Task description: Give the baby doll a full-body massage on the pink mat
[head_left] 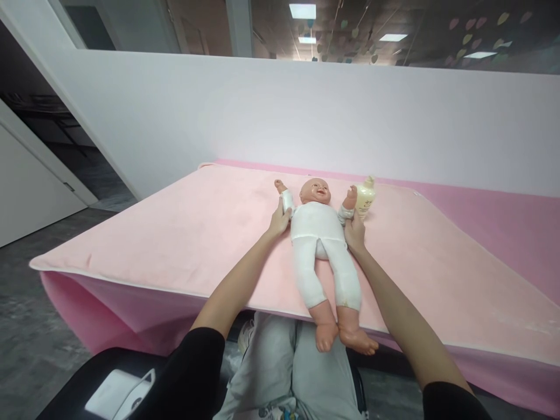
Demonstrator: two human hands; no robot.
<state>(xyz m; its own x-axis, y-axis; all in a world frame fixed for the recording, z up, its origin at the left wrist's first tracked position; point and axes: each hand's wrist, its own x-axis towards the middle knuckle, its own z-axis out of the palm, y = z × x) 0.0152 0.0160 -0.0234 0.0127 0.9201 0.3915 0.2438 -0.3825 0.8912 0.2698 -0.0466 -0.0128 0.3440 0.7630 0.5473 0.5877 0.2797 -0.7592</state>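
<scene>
A baby doll (318, 221) with a white cloth body lies face up on the pink blanket (175, 233), its feet hanging over the front edge. My left hand (279, 220) is closed round the doll's arm on the left side of the view. On the other side, my right hand (354, 231) grips the doll's other arm near the elbow. A pale yellow pump bottle (365, 197) stands just behind the doll's raised hand at the right.
A white wall (280, 111) rises behind the table. Darker pink cloth (503, 227) shows at the right. At the lower left, a white device (114, 394) lies on a black seat (65, 391). My legs are under the table's front edge.
</scene>
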